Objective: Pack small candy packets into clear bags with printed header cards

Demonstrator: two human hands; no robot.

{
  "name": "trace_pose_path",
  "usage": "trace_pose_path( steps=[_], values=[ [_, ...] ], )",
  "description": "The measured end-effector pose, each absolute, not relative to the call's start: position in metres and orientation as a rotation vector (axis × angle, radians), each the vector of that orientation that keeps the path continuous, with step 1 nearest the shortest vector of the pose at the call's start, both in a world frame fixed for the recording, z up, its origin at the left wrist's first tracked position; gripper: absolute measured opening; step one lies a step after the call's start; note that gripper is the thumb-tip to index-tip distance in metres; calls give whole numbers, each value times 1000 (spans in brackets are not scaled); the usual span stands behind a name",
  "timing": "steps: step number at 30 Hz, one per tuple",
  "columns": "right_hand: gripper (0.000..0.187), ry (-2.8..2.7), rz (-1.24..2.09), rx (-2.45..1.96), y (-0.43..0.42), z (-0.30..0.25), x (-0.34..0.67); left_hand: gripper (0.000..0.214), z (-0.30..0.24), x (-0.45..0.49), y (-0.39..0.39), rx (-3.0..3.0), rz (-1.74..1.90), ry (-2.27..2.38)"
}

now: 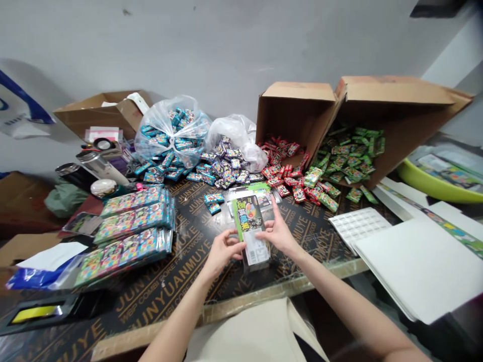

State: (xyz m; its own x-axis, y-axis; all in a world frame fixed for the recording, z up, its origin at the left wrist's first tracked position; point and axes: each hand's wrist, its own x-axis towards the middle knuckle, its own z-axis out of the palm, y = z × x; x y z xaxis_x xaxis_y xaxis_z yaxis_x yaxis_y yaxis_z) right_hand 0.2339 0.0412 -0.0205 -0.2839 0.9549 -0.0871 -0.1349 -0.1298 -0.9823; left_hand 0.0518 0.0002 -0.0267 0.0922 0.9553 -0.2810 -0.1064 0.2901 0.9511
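A clear plastic sleeve with a green and black printed card (247,213) and a white barcode label (256,247) is held upright, a little tilted, over the dark table. My left hand (225,250) pinches its left edge between thumb and fingers. At the right edge, my right hand (281,232) has its thumb on the front and its index finger stretched upward; the other fingers are partly hidden. Behind the card lie more clear sleeves (228,207), and a few small blue packs (214,201) sit just left of them.
Loose red packs (298,193) spill from a cardboard box (296,91); green packs (349,163) fill another. Purple packs (228,168) and a bag of blue packs (173,133) stand at the back. Filled sleeves (128,221) are stacked left, white cards (418,266) right.
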Motion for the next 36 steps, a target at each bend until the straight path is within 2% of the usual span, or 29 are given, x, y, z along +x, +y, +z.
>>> trace_pose_path(
  steps=[7, 11, 15, 22, 28, 32, 36],
  values=[
    [118, -1224, 1458, -1074, 38, -20, 237, 53, -28, 54, -4, 831, 1014, 1066],
    [121, -1174, 1517, -1080, 34, -19, 234, 47, -30, 53, -4, 837, 1024, 991],
    [117, -1048, 1585, -1029, 39, -19, 235, 46, -29, 50, -7, 892, 898, 1011],
    [123, -1006, 1556, -960, 52, -15, 240, 31, -27, 45, -4, 1030, 820, 1095],
    [122, -667, 1451, -962, 62, -22, 238, 60, -19, 35, 2, 682, 1019, 842],
    [117, -477, 1347, -952, 69, -28, 224, 64, -25, 55, -5, 736, 1103, 784],
    [115, -618, 1204, -901, 70, -18, 218, 69, -42, 65, -14, 792, 1154, 660]
  ],
)
